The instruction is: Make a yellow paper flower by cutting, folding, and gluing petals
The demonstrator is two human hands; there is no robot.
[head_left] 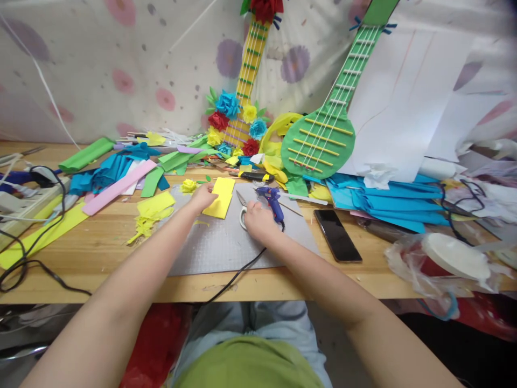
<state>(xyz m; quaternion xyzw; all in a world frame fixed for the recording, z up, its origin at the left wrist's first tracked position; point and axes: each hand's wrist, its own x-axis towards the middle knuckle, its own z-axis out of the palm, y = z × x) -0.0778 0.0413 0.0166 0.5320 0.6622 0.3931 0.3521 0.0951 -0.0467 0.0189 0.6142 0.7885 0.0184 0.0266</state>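
Observation:
My left hand (pixel 203 196) rests on the near left edge of a yellow paper rectangle (pixel 221 196) that lies on the grey cutting mat (pixel 226 242); its fingers are curled onto the paper. My right hand (pixel 257 220) is closed over the white handles of a pair of scissors (pixel 241 200), whose blades point away from me. A blue glue gun (pixel 272 198) stands just right of that hand, its black cord (pixel 238 275) running off the table's front edge. A small yellow paper flower (pixel 188 186) sits left of my left hand.
A black phone (pixel 337 235) lies right of the mat. Yellow scraps (pixel 150 213), pink, green and blue paper strips are piled at the left and back. Two paper guitars (pixel 319 141) lean on the wall. Cables (pixel 24 258) lie left; a bagged tape roll (pixel 448 258) right.

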